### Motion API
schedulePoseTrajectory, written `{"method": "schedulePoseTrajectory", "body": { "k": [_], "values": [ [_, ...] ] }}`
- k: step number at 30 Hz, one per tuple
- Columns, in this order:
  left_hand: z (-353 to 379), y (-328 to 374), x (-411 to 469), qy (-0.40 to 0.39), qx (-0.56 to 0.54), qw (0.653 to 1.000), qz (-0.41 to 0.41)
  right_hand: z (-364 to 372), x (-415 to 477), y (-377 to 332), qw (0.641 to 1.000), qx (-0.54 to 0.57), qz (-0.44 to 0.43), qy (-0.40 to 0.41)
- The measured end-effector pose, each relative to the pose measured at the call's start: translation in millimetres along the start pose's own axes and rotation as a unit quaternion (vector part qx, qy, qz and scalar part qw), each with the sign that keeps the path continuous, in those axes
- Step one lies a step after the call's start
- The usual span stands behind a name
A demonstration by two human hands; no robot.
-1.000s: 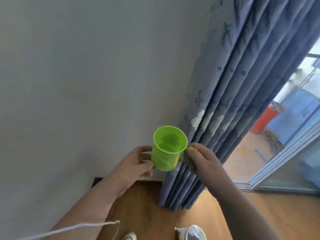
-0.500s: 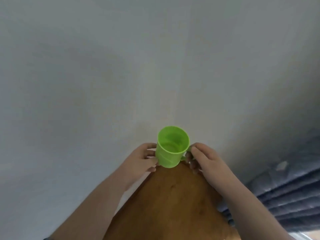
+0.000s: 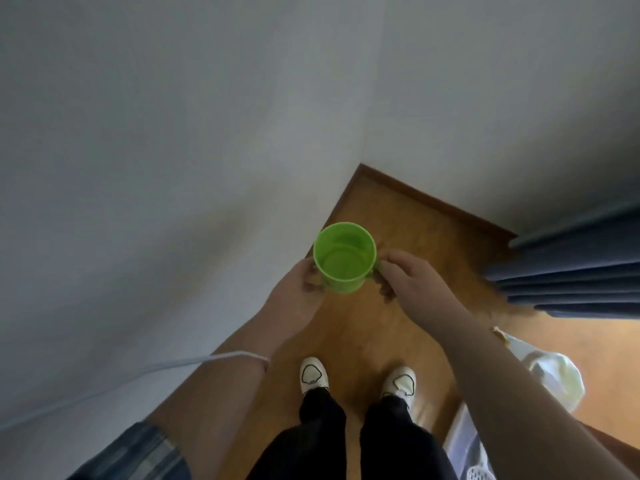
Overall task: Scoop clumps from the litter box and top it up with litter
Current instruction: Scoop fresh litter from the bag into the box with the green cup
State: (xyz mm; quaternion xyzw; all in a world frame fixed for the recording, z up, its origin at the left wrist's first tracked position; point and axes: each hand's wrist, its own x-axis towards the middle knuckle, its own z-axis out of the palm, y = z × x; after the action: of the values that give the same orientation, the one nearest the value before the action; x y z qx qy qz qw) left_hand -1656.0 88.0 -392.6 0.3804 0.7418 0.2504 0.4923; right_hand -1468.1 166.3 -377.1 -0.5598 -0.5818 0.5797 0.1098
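Observation:
A bright green plastic cup (image 3: 344, 258) with small side handles is held upright in front of me, above the wooden floor; its inside looks empty. My left hand (image 3: 301, 289) grips the cup's left handle, fingers curled under it. My right hand (image 3: 410, 280) grips the right handle the same way. At the bottom right edge a pale plastic box (image 3: 465, 448) shows in part behind my right arm, and I cannot tell what it holds.
White walls meet in a corner ahead, with a dark skirting board (image 3: 433, 199) along the wooden floor (image 3: 408, 230). A blue curtain (image 3: 568, 268) hangs at the right. A crumpled pale plastic bag (image 3: 554, 372) lies on the floor at right. My feet in white shoes (image 3: 313, 374) stand below.
My view has tilted from the curtain and wall down to the floor corner and my feet. Both hands keep the same hold on the green cup.

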Motion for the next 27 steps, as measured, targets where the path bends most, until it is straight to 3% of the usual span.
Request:
{"method": "schedulePoseTrajectory", "body": {
  "k": [12,17,20,27],
  "values": [
    [144.8,-309.6,242.6,-0.011,0.039,0.990,-0.133,169.2,242.7,327.6,0.990,-0.015,0.124,-0.063],
    [198.9,-425.1,312.6,-0.053,0.152,0.971,-0.175,214.6,327.0,444.4,0.987,-0.010,0.151,-0.058],
    [215.5,-464.3,332.7,-0.068,0.181,0.959,-0.209,232.2,358.2,482.2,0.987,-0.037,0.151,-0.043],
    [232.2,-481.1,352.9,-0.056,0.104,0.968,-0.221,252.4,394.7,497.7,0.988,-0.043,0.148,0.006]
  ]
}}
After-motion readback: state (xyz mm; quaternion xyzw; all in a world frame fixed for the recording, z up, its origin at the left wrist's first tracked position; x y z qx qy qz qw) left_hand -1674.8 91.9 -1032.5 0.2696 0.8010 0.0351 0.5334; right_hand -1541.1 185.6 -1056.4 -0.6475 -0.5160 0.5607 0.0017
